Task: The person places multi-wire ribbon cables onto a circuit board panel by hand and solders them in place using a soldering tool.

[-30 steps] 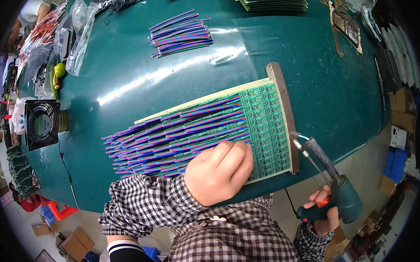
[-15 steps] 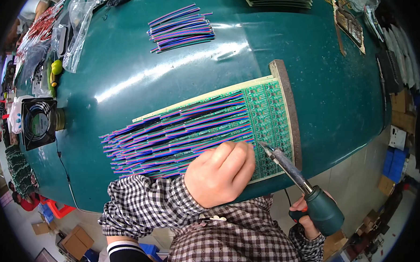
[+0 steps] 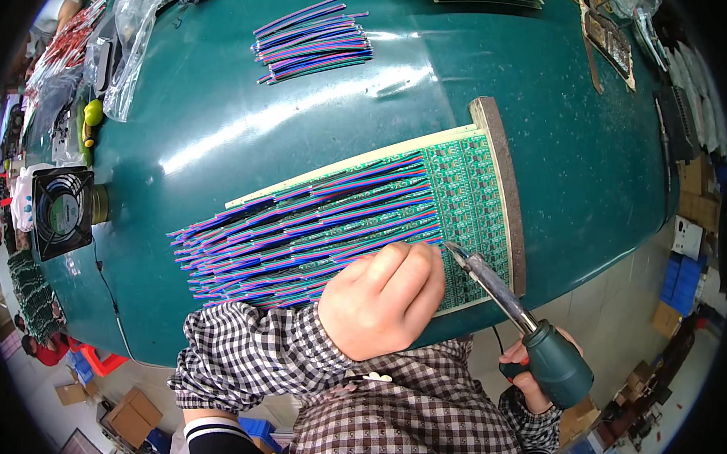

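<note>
Here, a green circuit panel (image 3: pixel 472 207), slanting blue-and-red wires (image 3: pixel 323 223)

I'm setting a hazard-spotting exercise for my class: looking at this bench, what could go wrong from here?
Burn: the right hand holds a soldering gun whose tip sits very near the left hand; if it is hot, a slip could burn bare fingers.

Stray contact: wires lie in close rows on the circuit board, so the tip might touch a neighbouring wire or component.

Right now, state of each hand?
Left hand: closed by the wires; fingertip grip hidden.
Right hand: closed, holding the green soldering gun.
</note>
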`<state>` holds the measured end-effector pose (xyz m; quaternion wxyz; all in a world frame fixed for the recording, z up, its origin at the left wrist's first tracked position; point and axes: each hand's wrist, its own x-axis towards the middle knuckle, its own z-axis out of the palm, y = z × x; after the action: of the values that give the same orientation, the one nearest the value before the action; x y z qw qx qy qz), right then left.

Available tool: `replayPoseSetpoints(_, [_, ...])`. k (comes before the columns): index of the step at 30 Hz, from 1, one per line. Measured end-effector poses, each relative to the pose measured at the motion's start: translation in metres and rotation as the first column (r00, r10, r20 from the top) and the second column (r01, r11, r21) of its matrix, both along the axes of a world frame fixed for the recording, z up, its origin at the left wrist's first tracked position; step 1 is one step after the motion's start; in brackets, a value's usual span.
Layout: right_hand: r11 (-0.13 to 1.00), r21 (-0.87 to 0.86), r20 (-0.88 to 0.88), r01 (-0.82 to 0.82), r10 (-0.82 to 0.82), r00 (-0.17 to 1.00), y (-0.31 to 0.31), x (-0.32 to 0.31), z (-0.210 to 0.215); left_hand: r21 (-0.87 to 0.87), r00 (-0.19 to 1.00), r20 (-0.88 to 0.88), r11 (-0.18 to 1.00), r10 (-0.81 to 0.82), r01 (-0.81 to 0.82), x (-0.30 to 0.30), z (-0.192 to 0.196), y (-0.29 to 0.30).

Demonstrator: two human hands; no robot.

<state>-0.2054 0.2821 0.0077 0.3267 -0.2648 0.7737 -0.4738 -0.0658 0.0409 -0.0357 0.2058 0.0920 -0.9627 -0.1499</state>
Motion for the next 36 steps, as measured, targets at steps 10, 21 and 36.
replayPoseSetpoints(10, [1.0, 0.017, -0.034, 0.025, -0.025, 0.999, 0.003, 0.002, -0.002, -0.01, 1.0, -0.013, 1.0, 0.015, -0.015, -0.001, -0.001, 0.001])
replayPoseSetpoints(21, [0.999, 0.004, -0.043, 0.049, -0.048, 0.998, 0.007, 0.003, -0.001, 0.001, 1.0, 0.005, 1.0, 0.008, -0.008, -0.001, 0.0, -0.001])
replayPoseSetpoints(36, [0.993, 0.028, 0.071, 0.112, -0.114, 0.991, 0.009, 0.006, -0.003, -0.06, 0.998, -0.053, 0.998, 0.016, -0.019, -0.002, -0.005, 0.001])
